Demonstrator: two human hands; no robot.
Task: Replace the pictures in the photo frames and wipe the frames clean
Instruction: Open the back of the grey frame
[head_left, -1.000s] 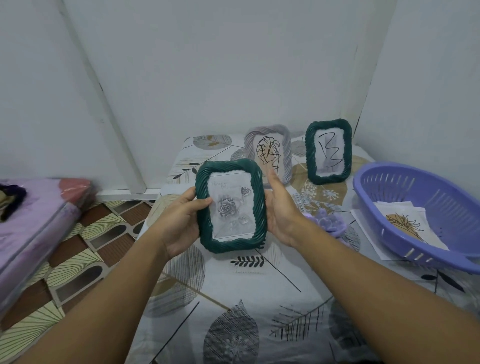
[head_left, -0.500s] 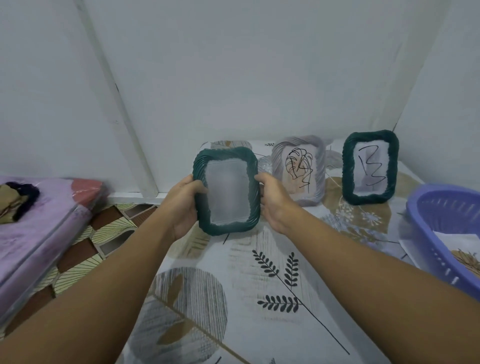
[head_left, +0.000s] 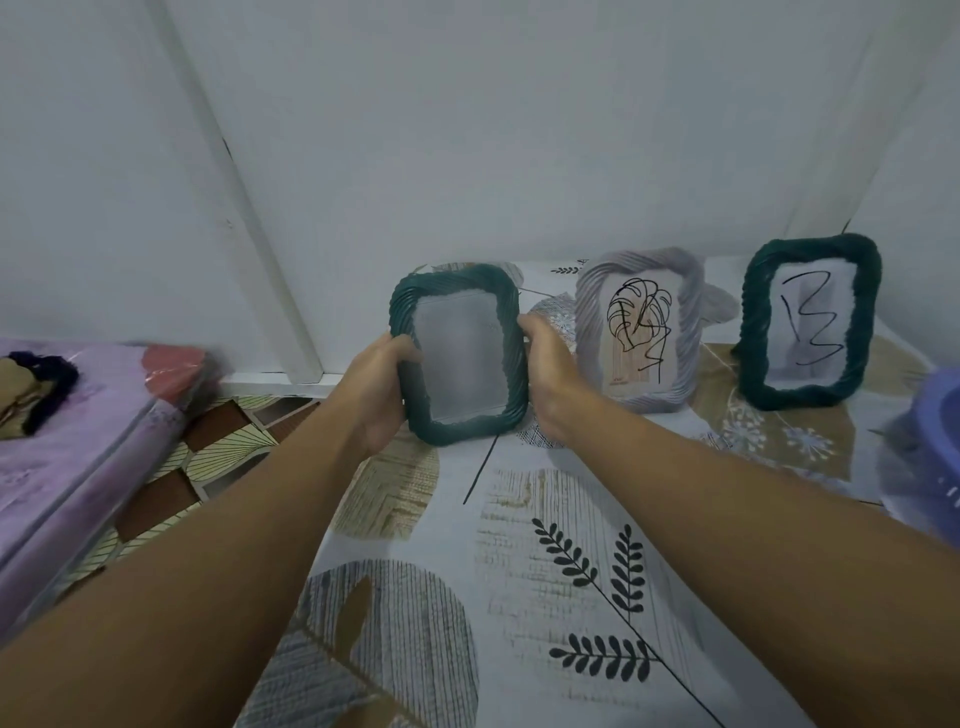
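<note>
Near the back edge of the leaf-patterned worktop (head_left: 519, 519), the left hand (head_left: 376, 387) and right hand (head_left: 545, 371) are gripping the dark green twisted-rim photo frame (head_left: 460, 353) by its sides; I judge it should be set upright, just beside the grey frame (head_left: 641, 327).

Plain white walls (head_left: 519, 130) meeting in a corner at the right, white upright trim strip (head_left: 244, 208) on the left, brown and cream patterned floor tiles (head_left: 208, 447), lilac mattress (head_left: 78, 441) at far left, leaf-print cloth (head_left: 545, 571) over the counter, soft even light
</note>
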